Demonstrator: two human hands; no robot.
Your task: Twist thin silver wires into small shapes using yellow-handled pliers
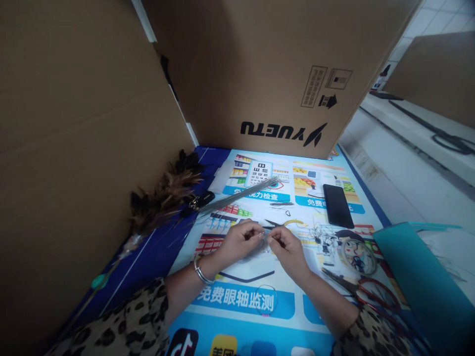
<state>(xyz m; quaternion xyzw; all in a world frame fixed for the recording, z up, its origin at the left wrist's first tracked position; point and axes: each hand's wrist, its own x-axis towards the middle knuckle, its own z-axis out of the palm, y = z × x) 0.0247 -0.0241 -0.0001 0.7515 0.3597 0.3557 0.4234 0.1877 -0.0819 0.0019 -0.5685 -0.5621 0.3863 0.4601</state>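
Observation:
My left hand (243, 240) and my right hand (288, 251) meet over the middle of the printed table cover, each with thumb and forefinger pinched. Between the fingertips is a small piece of thin grey wire (264, 237), its exact shape too fine to make out. Just beyond the fingers lie pliers with yellow handles (295, 222), partly hidden by my hands. A bundle of straight thin wires (241, 194) lies slantwise farther off. Several tangled wire scraps (319, 238) are right of my right hand. A thin wire loop (266, 300) rests nearer to me.
Right of my hands are a black phone (338, 205), a clear round coil (358, 256), red-handled scissors (374, 290) and a teal box (426, 272). On the left lie a feather duster (163, 195) and a black key fob (206, 199). Cardboard (260, 74) walls the back and left.

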